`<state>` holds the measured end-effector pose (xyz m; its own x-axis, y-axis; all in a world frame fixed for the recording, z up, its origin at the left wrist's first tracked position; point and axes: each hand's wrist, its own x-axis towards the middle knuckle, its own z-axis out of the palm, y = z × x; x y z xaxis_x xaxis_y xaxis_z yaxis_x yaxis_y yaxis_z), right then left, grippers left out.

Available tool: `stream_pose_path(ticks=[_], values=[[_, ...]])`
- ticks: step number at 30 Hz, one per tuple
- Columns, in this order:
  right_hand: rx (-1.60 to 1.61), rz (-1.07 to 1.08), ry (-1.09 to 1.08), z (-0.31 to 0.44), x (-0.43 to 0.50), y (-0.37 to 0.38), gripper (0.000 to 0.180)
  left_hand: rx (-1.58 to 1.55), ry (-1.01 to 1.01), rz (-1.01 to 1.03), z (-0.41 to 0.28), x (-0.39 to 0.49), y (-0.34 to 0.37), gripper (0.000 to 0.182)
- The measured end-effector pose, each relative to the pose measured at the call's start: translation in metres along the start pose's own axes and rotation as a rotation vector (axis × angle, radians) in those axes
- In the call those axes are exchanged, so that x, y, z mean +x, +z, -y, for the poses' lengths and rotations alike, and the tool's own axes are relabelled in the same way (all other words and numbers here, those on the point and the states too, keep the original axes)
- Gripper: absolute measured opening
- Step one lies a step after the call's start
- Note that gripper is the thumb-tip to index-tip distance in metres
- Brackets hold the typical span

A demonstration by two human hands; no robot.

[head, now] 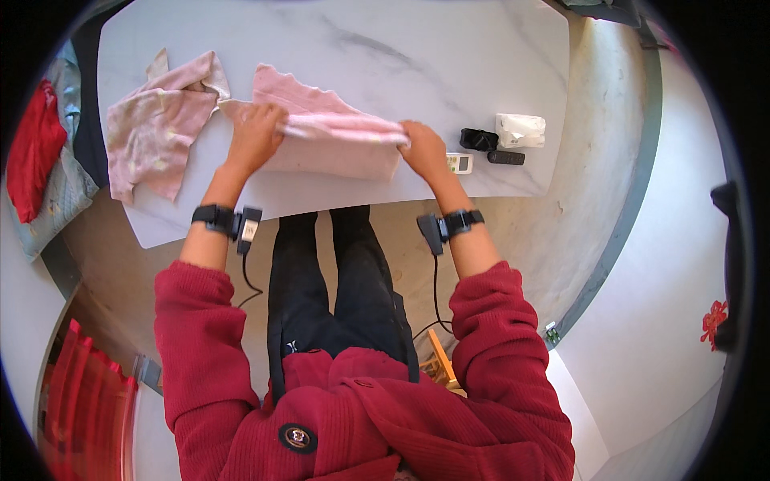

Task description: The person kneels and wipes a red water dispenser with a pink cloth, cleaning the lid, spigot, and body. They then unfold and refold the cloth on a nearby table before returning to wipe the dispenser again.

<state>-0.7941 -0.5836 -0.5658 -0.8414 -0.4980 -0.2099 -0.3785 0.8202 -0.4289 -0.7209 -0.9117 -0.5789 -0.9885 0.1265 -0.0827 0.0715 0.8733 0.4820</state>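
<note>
A pink cloth point(337, 157) stretches between my two hands above the near part of a white marble-patterned table point(385, 78). My left hand point(257, 135) grips its left end, and my right hand point(423, 149) pinches the right end. A folded ridge runs between them, while a wavy-edged part of the cloth lies on the tabletop beyond. Left of my left hand, a second pink cloth point(159, 129) with pale spots lies crumpled. Its right corner comes close to the held cloth; whether they touch I cannot tell.
Right of my right hand are a white remote control point(462, 163), a black remote control point(506, 157), a black object point(479, 139) and a white tissue pack point(521, 130). Red fabric point(37, 150) lies on a light-blue quilted item point(63, 186) at far left. A red plastic chair point(90, 403) stands lower left.
</note>
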Motion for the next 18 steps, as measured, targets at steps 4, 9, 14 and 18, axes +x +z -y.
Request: stream_pose_path(ticks=[4,9,14,18], values=[[-0.076,-0.176,0.133,-0.007,0.023,0.016,0.055,0.224,-0.234,-0.318,0.012,0.023,0.008,0.063],[0.063,-0.17,0.403,-0.004,0.003,0.034,0.074,0.136,-0.19,-0.115,-0.006,-0.006,0.023,0.068],[0.355,-0.02,0.856,0.015,-0.029,0.058,0.084,0.06,-0.049,0.114,-0.035,-0.041,0.054,0.064],[0.426,0.013,0.982,0.018,-0.028,0.071,0.083,0.165,-0.081,0.141,-0.018,-0.036,0.064,0.061]])
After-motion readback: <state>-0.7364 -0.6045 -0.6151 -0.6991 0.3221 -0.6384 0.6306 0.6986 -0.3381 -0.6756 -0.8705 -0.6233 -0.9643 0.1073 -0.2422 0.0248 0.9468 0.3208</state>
